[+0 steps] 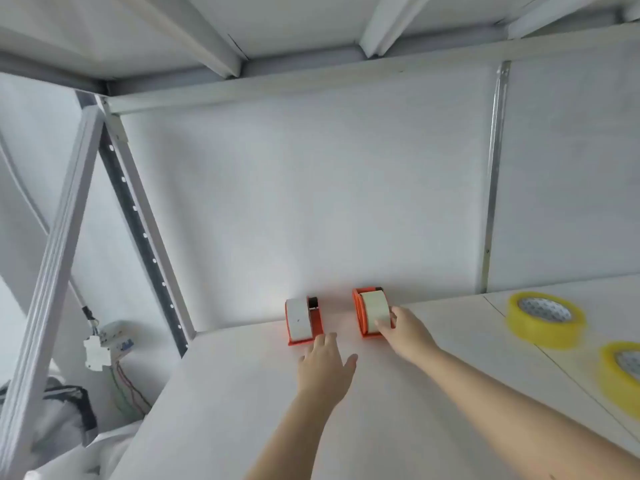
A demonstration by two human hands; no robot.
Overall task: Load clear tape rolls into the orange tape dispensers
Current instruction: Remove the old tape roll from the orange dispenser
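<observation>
Two orange tape dispensers stand against the back wall on the white table [242, 393]. The left dispenser [303, 320] shows a white face and a black cutter. The right dispenser [372, 311] holds a pale roll. My left hand [325, 367] lies flat with fingers spread, its fingertips just short of the left dispenser's base. My right hand [403, 330] rests its fingers against the right dispenser's near side. Two yellowish clear tape rolls lie flat at the right: one further back [545, 318], one cut by the frame edge [623, 377].
A white shelf frame runs overhead and a slanted metal post [52, 271] stands at the left. An electrical breaker with loose wires [104, 348] hangs beyond the table's left edge. A seam [554, 362] crosses the tabletop at the right.
</observation>
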